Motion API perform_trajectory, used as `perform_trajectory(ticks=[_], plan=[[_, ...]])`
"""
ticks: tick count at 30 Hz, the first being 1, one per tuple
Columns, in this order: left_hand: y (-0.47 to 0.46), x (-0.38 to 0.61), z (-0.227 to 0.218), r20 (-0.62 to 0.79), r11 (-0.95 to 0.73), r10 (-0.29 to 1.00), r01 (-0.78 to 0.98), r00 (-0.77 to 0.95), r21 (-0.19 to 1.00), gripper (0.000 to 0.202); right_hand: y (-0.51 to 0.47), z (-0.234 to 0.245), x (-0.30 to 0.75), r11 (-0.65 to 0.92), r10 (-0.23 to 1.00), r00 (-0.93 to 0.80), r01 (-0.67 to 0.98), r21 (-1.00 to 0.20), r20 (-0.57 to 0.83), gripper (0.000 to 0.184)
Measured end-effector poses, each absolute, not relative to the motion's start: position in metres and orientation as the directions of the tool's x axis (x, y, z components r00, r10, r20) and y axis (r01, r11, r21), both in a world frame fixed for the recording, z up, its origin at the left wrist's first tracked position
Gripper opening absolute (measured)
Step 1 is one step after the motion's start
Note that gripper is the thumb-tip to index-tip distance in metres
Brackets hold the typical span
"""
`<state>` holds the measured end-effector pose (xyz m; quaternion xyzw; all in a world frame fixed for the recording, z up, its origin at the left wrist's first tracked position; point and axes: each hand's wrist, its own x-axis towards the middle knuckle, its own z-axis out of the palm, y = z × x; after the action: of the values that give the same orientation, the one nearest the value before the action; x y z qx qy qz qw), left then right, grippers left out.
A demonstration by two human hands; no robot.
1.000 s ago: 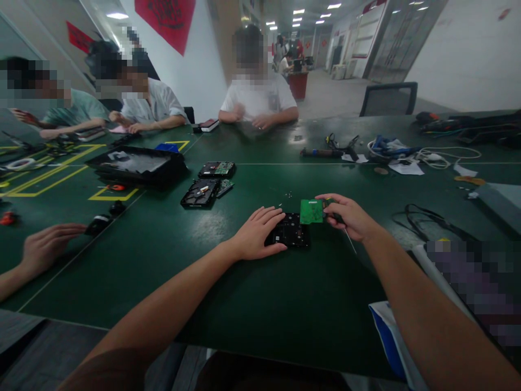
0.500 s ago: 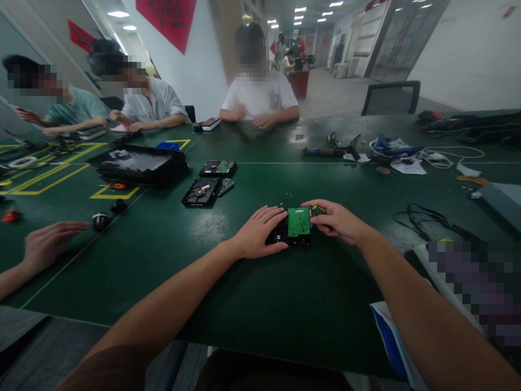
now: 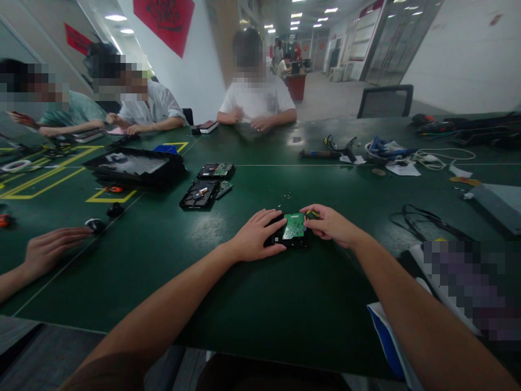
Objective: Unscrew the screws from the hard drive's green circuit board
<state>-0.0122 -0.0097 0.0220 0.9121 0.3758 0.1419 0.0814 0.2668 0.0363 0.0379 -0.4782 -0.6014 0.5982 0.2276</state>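
A black hard drive [image 3: 290,239] lies on the green table [image 3: 260,293] in front of me. My left hand [image 3: 256,235] rests on its left side, fingers stretched flat over it. A green circuit board [image 3: 294,226] lies on top of the drive. My right hand [image 3: 331,224] pinches the board's right edge with closed fingers; something yellow shows just by the fingertips.
Two more opened drives [image 3: 201,194] [image 3: 216,170] and a black tray [image 3: 136,166] sit to the left. Small screws [image 3: 288,194] lie beyond the drive. Tools and cables [image 3: 354,149] are at the back right. Another person's hand [image 3: 51,250] rests at the left; several people sit across.
My right hand has brought the green board leftward and lowered it flat onto the black drive. My left hand has stayed on the drive.
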Motion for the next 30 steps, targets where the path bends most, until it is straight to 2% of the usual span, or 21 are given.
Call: perform_trajectory(ticks=[8, 16, 25, 30], plan=[[-0.009, -0.012, 0.021, 0.219, -0.718, 0.696, 0.656, 0.684, 0.235, 0.074, 0.035, 0.038, 0.265, -0.07, 0.871, -0.418, 0.418, -0.906, -0.26, 0.049], [-0.009, -0.013, 0.019, 0.233, -0.725, 0.689, 0.65, 0.686, 0.227, 0.074, 0.034, 0.037, 0.263, 0.18, 0.9, -0.416, 0.626, -0.759, -0.129, 0.041], [-0.009, -0.013, 0.018, 0.247, -0.723, 0.691, 0.647, 0.679, 0.243, 0.075, 0.04, 0.029, 0.266, 0.325, 0.884, -0.467, 0.652, -0.685, -0.025, 0.038], [-0.009, -0.013, 0.019, 0.253, -0.729, 0.685, 0.641, 0.684, 0.241, 0.076, 0.04, 0.026, 0.264, 0.367, 0.877, -0.479, 0.63, -0.684, 0.029, 0.036]])
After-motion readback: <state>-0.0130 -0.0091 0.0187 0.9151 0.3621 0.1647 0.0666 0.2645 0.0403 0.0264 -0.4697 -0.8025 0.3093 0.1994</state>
